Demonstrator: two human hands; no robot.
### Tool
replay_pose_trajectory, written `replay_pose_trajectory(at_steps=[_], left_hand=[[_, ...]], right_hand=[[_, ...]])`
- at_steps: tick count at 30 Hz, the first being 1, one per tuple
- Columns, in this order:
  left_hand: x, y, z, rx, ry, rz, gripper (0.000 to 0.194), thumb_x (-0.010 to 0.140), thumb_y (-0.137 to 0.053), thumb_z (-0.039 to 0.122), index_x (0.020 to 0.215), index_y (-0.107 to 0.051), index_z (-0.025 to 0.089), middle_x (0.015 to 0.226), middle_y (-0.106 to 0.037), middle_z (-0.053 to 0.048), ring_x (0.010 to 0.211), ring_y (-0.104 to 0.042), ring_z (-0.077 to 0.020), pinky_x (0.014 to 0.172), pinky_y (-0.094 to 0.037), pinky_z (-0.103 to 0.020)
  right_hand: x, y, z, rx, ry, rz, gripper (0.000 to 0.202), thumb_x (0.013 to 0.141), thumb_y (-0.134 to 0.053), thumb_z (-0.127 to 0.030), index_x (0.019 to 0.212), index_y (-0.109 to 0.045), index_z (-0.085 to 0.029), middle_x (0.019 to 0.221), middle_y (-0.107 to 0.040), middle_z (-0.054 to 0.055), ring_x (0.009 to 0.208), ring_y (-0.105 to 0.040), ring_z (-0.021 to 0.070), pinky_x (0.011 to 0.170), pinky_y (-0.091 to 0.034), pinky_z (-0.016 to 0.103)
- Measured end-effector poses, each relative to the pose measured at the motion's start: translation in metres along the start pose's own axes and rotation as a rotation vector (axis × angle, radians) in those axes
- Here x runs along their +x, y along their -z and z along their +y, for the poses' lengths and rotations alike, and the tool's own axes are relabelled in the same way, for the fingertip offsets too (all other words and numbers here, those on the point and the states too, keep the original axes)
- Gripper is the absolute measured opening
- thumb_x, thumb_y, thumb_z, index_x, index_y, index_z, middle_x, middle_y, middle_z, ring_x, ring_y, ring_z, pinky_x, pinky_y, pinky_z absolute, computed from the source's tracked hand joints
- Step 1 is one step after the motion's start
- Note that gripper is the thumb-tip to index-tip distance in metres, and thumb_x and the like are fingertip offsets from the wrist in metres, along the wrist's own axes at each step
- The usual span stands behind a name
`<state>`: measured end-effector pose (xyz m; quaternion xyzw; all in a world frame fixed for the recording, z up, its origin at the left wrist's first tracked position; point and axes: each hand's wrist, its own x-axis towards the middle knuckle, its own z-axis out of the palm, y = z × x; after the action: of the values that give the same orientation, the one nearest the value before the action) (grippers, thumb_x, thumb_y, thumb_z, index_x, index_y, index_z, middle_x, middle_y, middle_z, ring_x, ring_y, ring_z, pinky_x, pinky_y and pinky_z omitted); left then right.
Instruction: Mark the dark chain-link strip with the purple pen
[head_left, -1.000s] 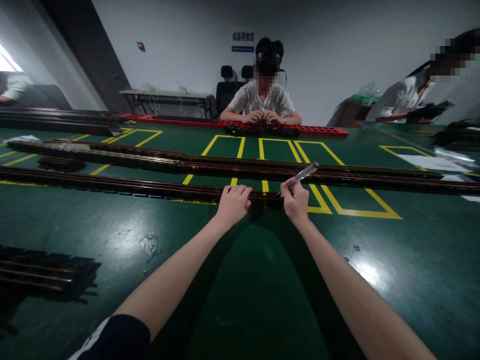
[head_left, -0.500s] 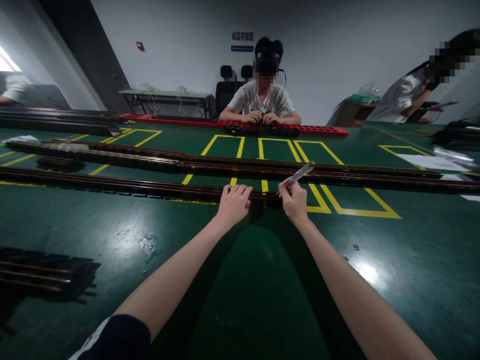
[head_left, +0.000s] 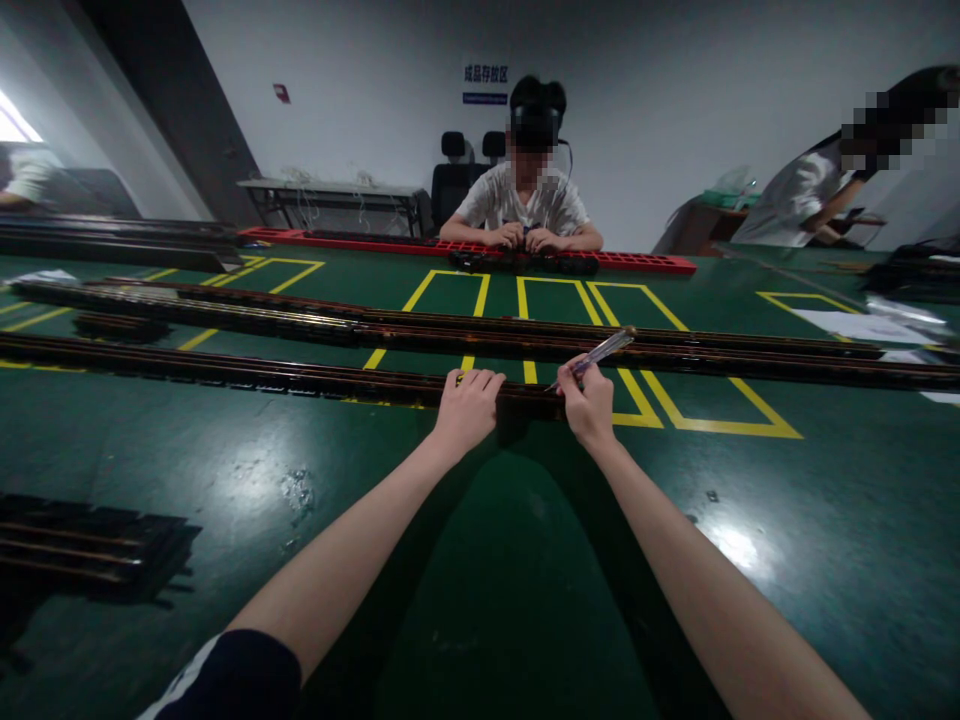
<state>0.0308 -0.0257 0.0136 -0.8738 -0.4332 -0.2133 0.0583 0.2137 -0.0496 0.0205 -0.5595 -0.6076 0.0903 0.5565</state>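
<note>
A long dark strip with thin coppery lines runs across the table and ends near my right hand. My left hand is closed over it close to that end, fingers curled across its far side. My right hand grips a screwdriver with a clear handle. The handle slants up to the right, and the thin shaft points down left at the strip's end. Whether its tip touches the strip is too dark and small to tell.
More long dark strips lie just beyond my hands. Another dark bundle is at lower left. A person works opposite behind a red rack; another person leans at right. Papers lie on the right side.
The screwdriver's handle has tipped slightly down and to the right in my right hand. My left hand stays in place. The person at right has shifted a little.
</note>
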Motion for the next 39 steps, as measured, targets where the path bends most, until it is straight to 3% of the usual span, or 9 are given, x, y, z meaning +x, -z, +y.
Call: replay_pose_trajectory(at_steps=[7, 13, 21, 28, 39], left_hand=[[-0.0001, -0.0002, 0.0004, -0.011, 0.003, 0.01, 0.04, 0.085, -0.041, 0.013, 0.121, -0.059, 0.016, 0.122, -0.065, -0.011, 0.116, -0.057, -0.0244, 0.104, -0.034, -0.049], [-0.0006, -0.0032, -0.0014, -0.008, -0.007, 0.036, 0.041, 0.085, -0.041, 0.011, 0.121, -0.059, 0.017, 0.122, -0.065, -0.01, 0.116, -0.056, -0.0243, 0.104, -0.034, -0.048], [-0.001, -0.0021, -0.0018, 0.004, 0.02, 0.04, 0.039, 0.085, -0.04, 0.011, 0.118, -0.061, 0.019, 0.121, -0.066, -0.009, 0.115, -0.057, -0.0253, 0.102, -0.036, -0.048], [0.0, -0.0012, -0.0038, -0.041, 0.018, 0.036, 0.04, 0.086, -0.038, 0.011, 0.119, -0.061, 0.017, 0.121, -0.066, -0.009, 0.115, -0.058, -0.0224, 0.103, -0.035, -0.046], [-0.0005, -0.0008, -0.0035, -0.007, -0.001, 0.044, 0.044, 0.089, -0.047, 0.044, 0.12, -0.059, 0.017, 0.117, -0.067, -0.011, 0.107, -0.06, -0.0272, 0.095, -0.04, -0.046]], right_hand=[[0.0009, 0.0011, 0.0067, -0.047, 0.001, 0.114, 0.029, 0.087, -0.045, -0.046, 0.072, -0.05, -0.022, 0.056, -0.054, 0.0, 0.053, -0.051, 0.0177, 0.056, -0.04, 0.031], [0.0015, 0.0012, 0.0041, -0.059, 0.017, 0.017, 0.033, 0.088, -0.045, -0.05, 0.071, -0.05, -0.022, 0.056, -0.057, 0.002, 0.051, -0.052, 0.0176, 0.054, -0.04, 0.031], [0.0016, -0.0015, 0.0052, -0.08, 0.027, -0.026, 0.03, 0.085, -0.048, -0.048, 0.074, -0.053, -0.021, 0.058, -0.062, 0.004, 0.057, -0.06, 0.0215, 0.059, -0.045, 0.034], [0.0007, -0.0014, 0.0006, -0.044, 0.024, -0.04, 0.039, 0.086, -0.045, -0.057, 0.071, -0.052, -0.022, 0.056, -0.061, 0.003, 0.052, -0.058, 0.0199, 0.055, -0.044, 0.033], [0.0006, -0.0014, -0.0025, -0.034, 0.033, -0.028, 0.039, 0.086, -0.045, -0.058, 0.071, -0.051, -0.022, 0.055, -0.06, 0.003, 0.052, -0.058, 0.0206, 0.056, -0.044, 0.034]])
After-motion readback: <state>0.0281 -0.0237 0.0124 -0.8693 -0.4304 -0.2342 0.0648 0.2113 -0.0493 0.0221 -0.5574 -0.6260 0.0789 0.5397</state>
